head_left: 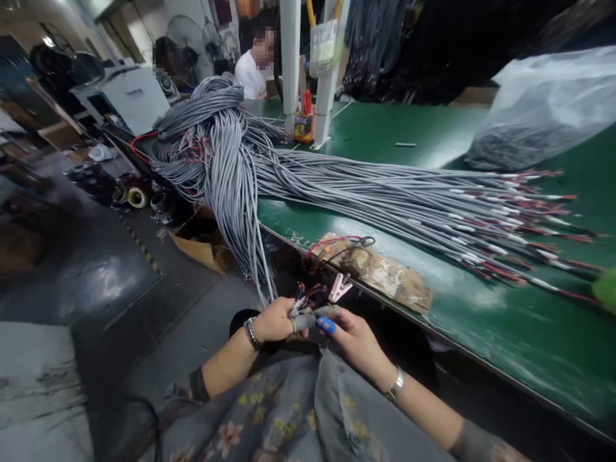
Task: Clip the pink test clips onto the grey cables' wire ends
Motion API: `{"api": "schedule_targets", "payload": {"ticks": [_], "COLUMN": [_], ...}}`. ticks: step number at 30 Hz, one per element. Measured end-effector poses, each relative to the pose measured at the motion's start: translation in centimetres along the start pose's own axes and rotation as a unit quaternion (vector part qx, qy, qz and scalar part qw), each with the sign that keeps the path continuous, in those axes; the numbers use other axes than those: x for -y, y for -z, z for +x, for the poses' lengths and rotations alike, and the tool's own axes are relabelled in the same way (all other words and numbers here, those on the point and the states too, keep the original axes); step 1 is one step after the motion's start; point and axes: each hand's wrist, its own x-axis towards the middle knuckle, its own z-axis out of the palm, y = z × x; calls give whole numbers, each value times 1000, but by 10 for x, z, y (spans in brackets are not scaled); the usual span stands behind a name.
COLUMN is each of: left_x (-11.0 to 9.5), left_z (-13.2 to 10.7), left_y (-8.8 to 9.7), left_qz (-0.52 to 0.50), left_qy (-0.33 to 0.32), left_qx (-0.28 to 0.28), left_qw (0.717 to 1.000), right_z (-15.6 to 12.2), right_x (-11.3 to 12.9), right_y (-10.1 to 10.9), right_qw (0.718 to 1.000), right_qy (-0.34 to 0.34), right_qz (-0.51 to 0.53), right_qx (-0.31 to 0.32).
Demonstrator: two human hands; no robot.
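Observation:
In front of my body, my left hand (279, 321) is closed around the ends of several grey cables (264, 282), whose thin dark, red and white wires (305, 295) stick up past the fingers. Facing it, my right hand (353, 333) pinches at the same wire ends. Grey wraps cover some fingertips, and a blue wrap (326, 325) is on my right thumb. What exactly lies between the right fingertips is too small to make out. Just beyond the hands, a pink clip (340, 289) stands at the bench edge.
A large grey cable bundle (337, 179) stretches along the green bench (481, 327), its stripped ends to the right. A taped cardboard-like block (385, 273) lies at the front edge. A plastic bag (553, 109) sits at right. A person (253, 70) is behind white posts (290, 64).

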Motion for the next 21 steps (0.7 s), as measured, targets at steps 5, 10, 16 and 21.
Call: {"api": "schedule_targets", "payload": {"ticks": [5, 10, 16, 21], "left_x": [-7, -12, -17, -19], "left_z": [-3, -7, -6, -9], "left_y": [1, 5, -5, -12], "left_qz": [-42, -98, -97, -76], "left_qy": [21, 9, 19, 15], "left_qx": [-60, -90, -119, -140], "left_qw": [997, 991, 988, 987], "right_z": [-5, -11, -8, -7], "right_x": [-4, -18, -41, -43], "right_y": [11, 18, 22, 20], "right_qw": [992, 981, 973, 965], "right_qy": [3, 2, 4, 18], "right_qz": [-63, -108, -190, -215], "right_qx": [108, 161, 131, 152]}}
